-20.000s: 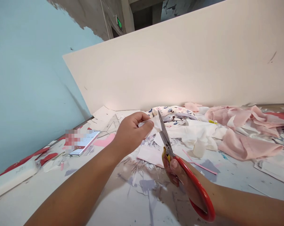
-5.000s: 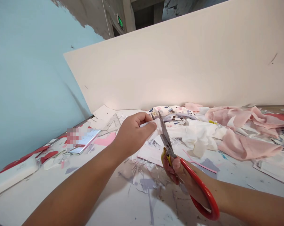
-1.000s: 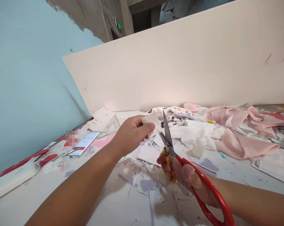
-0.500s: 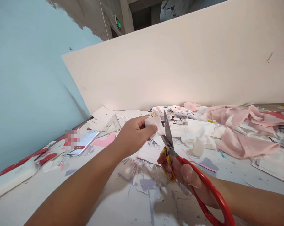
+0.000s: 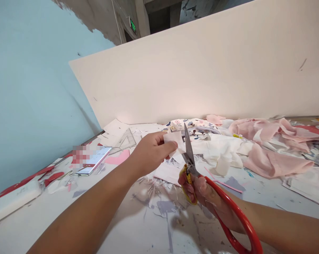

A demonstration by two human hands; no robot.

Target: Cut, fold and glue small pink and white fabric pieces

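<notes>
My left hand (image 5: pixel 149 153) pinches a small white piece of paper (image 5: pixel 174 140) between thumb and fingers, holding it above the table. My right hand (image 5: pixel 202 192) grips red-handled scissors (image 5: pixel 236 220) with a yellow inner grip. Their steel blades (image 5: pixel 188 148) point up and away and meet the right edge of the paper. Paper trimmings (image 5: pixel 159 197) lie scattered on the table below both hands.
A pale board (image 5: pixel 215 70) stands upright behind the table. Pink cloth (image 5: pixel 273 162) and floral fabric (image 5: pixel 193 128) are heaped at the right and centre. A phone (image 5: pixel 94 160), a clear set square (image 5: pixel 125 141) and red scraps (image 5: pixel 52 176) lie at the left.
Over the last second the blades have closed together against the paper, and my left hand has shifted the paper slightly right. Twenty seconds ago the paper piece was larger.
</notes>
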